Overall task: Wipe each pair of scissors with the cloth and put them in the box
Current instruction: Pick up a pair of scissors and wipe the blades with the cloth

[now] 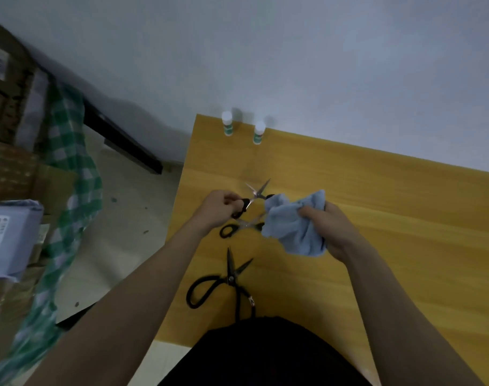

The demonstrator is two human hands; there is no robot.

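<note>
Head view. Both forearms reach up from the bottom of the frame and meet at centre over the yellow wooden worktop [391, 218].

Left hand [218, 208]: fingers curled, grip closed on one black handle loop of a small pair of scissors [255, 195]. Its blades stand open in a V pointing toward the top of the frame, lifted off the worktop. The second handle loop sits against the cloth edge at right; contact cannot be confirmed.

Right hand [328, 228]: fingers and thumb closed round a bunched light-blue cloth [293, 224], held just right of the small scissors. The cloth hangs below the fist.

A second pair of scissors [241, 225] with black handles lies beneath the hands, centre frame. Its right part is covered by the cloth, the blades blurred.

A large black pair of scissors [229, 280] lies on the worktop at lower centre, blades open and pointing up-frame. One handle is cut off by the person's dark clothing [265, 355] at the bottom edge.

Two small white-capped bottles [243, 128] with green labels stand at the worktop's far edge by the wall, upper centre. Label text unreadable.

Left of frame, blurred: stacked cardboard cartons [9, 107], a green-checked bag [70, 176], a grey parcel [9, 238] with a printed label. No box for the scissors can be identified with certainty.
</note>
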